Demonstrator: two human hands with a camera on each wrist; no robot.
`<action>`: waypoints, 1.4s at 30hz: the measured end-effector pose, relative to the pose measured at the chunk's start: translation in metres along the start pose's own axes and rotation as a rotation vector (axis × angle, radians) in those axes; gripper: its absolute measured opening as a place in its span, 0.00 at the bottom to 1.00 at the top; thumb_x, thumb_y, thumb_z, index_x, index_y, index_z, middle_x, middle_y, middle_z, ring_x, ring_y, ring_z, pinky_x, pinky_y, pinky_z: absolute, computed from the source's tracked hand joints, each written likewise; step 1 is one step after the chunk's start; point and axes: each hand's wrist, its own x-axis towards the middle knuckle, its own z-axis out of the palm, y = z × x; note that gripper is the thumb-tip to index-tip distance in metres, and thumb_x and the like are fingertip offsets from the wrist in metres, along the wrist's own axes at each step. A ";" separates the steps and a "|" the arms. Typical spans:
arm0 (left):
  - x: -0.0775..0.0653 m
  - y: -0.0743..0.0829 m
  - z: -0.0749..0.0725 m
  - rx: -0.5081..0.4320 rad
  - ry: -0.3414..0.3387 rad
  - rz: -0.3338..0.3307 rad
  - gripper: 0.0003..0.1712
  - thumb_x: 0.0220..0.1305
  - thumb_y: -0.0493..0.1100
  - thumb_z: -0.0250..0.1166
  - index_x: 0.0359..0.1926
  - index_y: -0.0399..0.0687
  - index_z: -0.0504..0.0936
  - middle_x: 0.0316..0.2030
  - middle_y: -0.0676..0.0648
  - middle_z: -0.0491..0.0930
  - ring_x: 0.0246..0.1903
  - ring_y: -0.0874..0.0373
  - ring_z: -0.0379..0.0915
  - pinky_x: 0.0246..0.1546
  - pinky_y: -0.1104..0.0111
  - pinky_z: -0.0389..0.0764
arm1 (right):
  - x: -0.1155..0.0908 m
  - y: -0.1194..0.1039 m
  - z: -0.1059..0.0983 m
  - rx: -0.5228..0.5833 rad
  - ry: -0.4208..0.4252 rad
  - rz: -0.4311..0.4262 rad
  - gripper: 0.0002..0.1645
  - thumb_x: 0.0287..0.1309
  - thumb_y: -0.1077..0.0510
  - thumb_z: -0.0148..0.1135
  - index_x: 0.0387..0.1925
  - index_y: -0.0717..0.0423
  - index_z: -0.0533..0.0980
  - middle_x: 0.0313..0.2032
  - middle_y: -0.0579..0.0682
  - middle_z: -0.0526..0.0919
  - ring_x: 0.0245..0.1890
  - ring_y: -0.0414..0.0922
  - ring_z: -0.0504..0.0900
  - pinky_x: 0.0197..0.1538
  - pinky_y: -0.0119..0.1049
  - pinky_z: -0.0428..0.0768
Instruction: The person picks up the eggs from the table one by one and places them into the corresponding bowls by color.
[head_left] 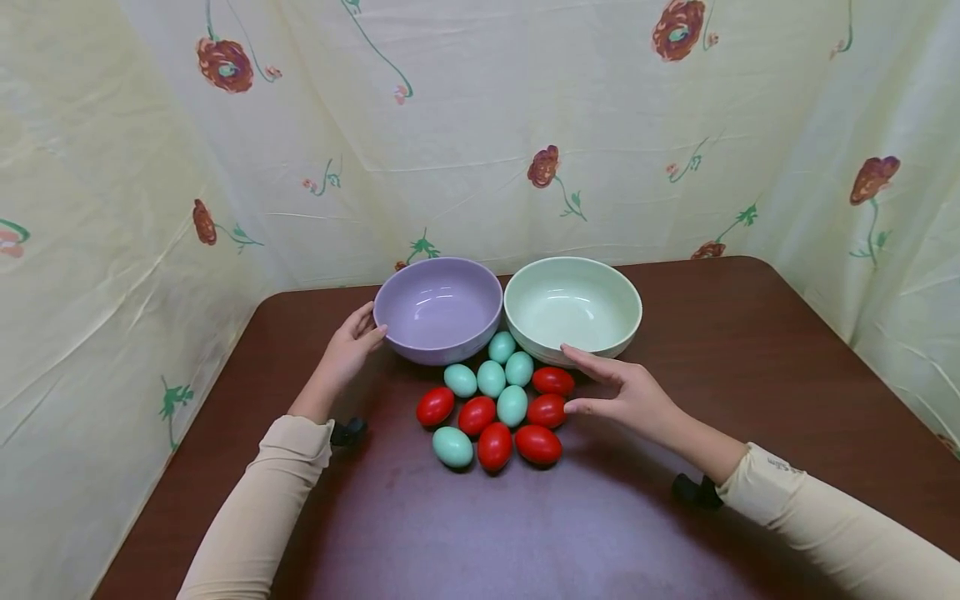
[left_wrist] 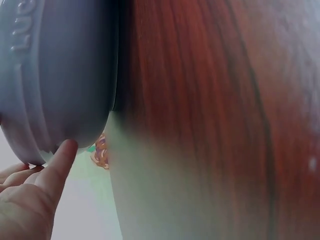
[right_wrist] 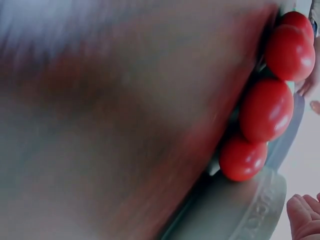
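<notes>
My left hand (head_left: 347,352) touches the left side of an empty purple bowl (head_left: 438,312), fingers extended; in the left wrist view the thumb (left_wrist: 61,162) lies against the bowl's outer wall (left_wrist: 70,75). My right hand (head_left: 628,395) hovers with fingers spread in front of a pale green bowl (head_left: 573,308), holding nothing. Its fingertips are close to the bowl's rim and to a red egg (head_left: 547,411). Several red and mint-green eggs lie in a loose cluster before the bowls, among them a mint egg (head_left: 452,447) and a red egg (head_left: 495,447).
The two bowls stand side by side near the back edge of a dark brown table (head_left: 450,533). A flowered curtain (head_left: 480,167) hangs behind and along both sides of it. Dark straps (head_left: 696,492) show at both wrists.
</notes>
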 end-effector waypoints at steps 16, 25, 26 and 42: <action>-0.008 0.000 0.008 -0.106 0.050 -0.003 0.37 0.67 0.40 0.54 0.72 0.43 0.48 0.71 0.42 0.49 0.69 0.51 0.50 0.61 0.57 0.68 | -0.011 -0.012 0.020 0.022 -0.054 0.127 0.37 0.40 0.43 0.73 0.57 0.34 0.73 0.54 0.44 0.79 0.57 0.37 0.74 0.57 0.34 0.76; -0.003 -0.011 0.008 -0.079 0.074 0.046 0.37 0.67 0.45 0.55 0.72 0.47 0.50 0.71 0.44 0.51 0.68 0.52 0.52 0.58 0.62 0.70 | -0.012 -0.014 0.030 0.136 -0.101 0.178 0.33 0.42 0.53 0.74 0.55 0.45 0.76 0.52 0.50 0.81 0.55 0.41 0.77 0.56 0.47 0.75; -0.003 -0.011 0.008 -0.084 0.077 0.039 0.36 0.67 0.45 0.55 0.72 0.47 0.50 0.71 0.44 0.51 0.68 0.53 0.52 0.58 0.63 0.71 | -0.012 -0.014 0.030 0.141 -0.112 0.179 0.33 0.43 0.53 0.74 0.55 0.46 0.76 0.52 0.50 0.81 0.55 0.42 0.77 0.56 0.48 0.75; -0.002 -0.007 0.007 -0.183 0.047 -0.035 0.36 0.68 0.41 0.53 0.72 0.49 0.48 0.72 0.45 0.48 0.69 0.54 0.48 0.63 0.59 0.65 | -0.018 -0.021 0.035 0.193 -0.201 0.218 0.36 0.41 0.54 0.74 0.56 0.53 0.75 0.52 0.52 0.80 0.56 0.49 0.76 0.59 0.46 0.72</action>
